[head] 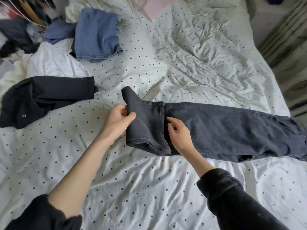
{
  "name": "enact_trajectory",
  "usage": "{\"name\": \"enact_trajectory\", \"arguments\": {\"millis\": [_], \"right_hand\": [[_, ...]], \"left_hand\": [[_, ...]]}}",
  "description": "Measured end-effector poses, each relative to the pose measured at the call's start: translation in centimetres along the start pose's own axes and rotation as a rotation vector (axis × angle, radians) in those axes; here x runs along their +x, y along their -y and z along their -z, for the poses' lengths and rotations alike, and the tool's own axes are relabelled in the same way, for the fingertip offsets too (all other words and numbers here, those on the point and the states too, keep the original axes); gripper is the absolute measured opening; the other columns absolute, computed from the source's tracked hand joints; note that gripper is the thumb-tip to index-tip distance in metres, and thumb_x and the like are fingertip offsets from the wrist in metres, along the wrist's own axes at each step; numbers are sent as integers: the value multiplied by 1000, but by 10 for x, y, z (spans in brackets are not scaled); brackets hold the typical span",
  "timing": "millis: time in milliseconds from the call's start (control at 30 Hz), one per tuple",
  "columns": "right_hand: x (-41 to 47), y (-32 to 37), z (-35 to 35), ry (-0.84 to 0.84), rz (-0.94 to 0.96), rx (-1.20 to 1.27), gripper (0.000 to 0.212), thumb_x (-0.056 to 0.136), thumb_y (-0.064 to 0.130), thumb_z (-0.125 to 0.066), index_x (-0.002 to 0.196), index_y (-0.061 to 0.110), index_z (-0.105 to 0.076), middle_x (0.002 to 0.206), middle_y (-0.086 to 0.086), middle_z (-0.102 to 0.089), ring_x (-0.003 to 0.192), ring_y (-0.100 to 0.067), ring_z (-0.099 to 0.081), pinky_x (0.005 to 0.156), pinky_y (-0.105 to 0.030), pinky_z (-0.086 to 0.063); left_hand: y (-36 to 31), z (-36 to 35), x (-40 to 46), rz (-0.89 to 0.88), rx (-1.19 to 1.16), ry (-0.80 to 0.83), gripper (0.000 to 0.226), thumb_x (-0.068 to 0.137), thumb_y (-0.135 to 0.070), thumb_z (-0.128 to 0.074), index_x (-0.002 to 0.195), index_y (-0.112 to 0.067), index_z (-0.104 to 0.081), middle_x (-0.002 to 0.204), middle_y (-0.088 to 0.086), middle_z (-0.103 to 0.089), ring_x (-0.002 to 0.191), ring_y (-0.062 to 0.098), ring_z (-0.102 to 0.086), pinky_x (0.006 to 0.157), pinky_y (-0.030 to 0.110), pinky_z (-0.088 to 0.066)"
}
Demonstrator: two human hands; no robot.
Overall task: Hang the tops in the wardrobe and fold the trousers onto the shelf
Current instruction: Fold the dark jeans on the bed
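Dark grey jeans (232, 128) lie flat across the bed, waist at the right edge and leg ends at the centre. The leg ends (146, 120) are turned up and over. My left hand (118, 119) pinches the raised fold of the legs between thumb and fingers. Just right of the folded hem, my right hand (178, 133) rests on the jeans with relaxed, slightly bent fingers. Black folded trousers (41, 98) lie at the left. Blue jeans (96, 35) lie folded at the back left.
The bed is covered with a rumpled white sheet with dark dots (149, 188). A heap of dark clothes and a rack (18, 30) crowd the far left corner. Curtains (285, 35) hang at the right. A white garment (54, 62) lies under the blue jeans.
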State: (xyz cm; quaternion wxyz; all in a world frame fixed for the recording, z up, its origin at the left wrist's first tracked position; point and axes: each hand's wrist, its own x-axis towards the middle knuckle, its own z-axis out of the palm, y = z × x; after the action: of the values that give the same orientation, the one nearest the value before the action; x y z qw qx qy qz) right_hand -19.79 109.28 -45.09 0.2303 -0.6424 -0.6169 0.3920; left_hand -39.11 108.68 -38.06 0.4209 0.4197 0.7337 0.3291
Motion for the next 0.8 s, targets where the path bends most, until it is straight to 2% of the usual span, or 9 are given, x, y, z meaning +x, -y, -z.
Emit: {"name": "enact_trajectory", "arguments": {"millis": [167,267,333,433,500,567,667,733,800], "right_hand": [[-3,-28,75,29,-300,557,28,99,23,-41,119,17,-60,108,2,-62,91,-14,-61,82,-29,-51],[-3,-58,116,33,-341,635,28,101,27,-39,117,16,-59,110,-2,-64,96,-20,-64,80,-29,-53],[-2,-74,133,21,-358,657,31,102,29,-36,118,15,-58,110,-2,-63,96,-20,-64,81,-30,-53],[0,-100,149,19,-362,612,31,102,29,-36,121,15,-57,113,1,-59,99,-17,-60,86,-31,-52],[2,-109,151,6,-300,473,33,101,29,-38,124,16,-57,118,5,-58,108,-15,-56,97,-36,-47],[6,-116,149,7,-179,261,36,100,26,-37,129,15,-55,127,3,-56,120,-16,-50,106,-35,-38],[9,-114,136,3,92,-42,37,100,15,-40,135,9,-51,144,-7,-43,136,-22,-35,109,-29,-27],[12,-111,121,3,302,-161,37,96,6,-41,131,3,-53,143,-17,-43,137,-33,-35,111,-39,-31],[13,-115,103,53,385,-240,44,91,5,-37,133,0,-49,143,-22,-42,136,-39,-35,109,-49,-33]], "left_hand": [[-60,-86,-24,-173,331,-79,12,83,-24,-63,93,-19,-58,79,-8,-64,83,18,-60,75,30,-48],[-73,-153,-27,-233,488,-90,17,80,-32,-60,93,-22,-55,88,1,-69,90,25,-62,76,35,-49],[-72,-191,-25,-236,635,38,28,84,-35,-58,106,-18,-56,97,2,-68,96,25,-62,77,36,-49],[-60,-237,-30,-145,845,459,50,91,-41,-50,135,-17,-44,131,7,-55,121,28,-50,99,43,-41],[-47,-245,-38,-175,996,571,51,94,-43,-46,138,-18,-42,139,6,-46,127,29,-42,106,46,-33],[-37,-239,-46,-243,888,455,40,95,-43,-45,123,-18,-58,126,3,-55,118,26,-50,96,38,-39],[-16,-223,-44,-499,639,35,45,92,-44,-39,92,-11,-69,104,5,-65,106,28,-58,88,37,-46],[4,-214,-33,-554,785,-57,53,88,-45,-33,118,-13,-63,133,12,-53,130,34,-41,105,49,-34],[27,-208,-28,-508,985,51,67,87,-52,-27,143,-17,-39,155,10,-24,144,32,-11,110,56,-17]]}}
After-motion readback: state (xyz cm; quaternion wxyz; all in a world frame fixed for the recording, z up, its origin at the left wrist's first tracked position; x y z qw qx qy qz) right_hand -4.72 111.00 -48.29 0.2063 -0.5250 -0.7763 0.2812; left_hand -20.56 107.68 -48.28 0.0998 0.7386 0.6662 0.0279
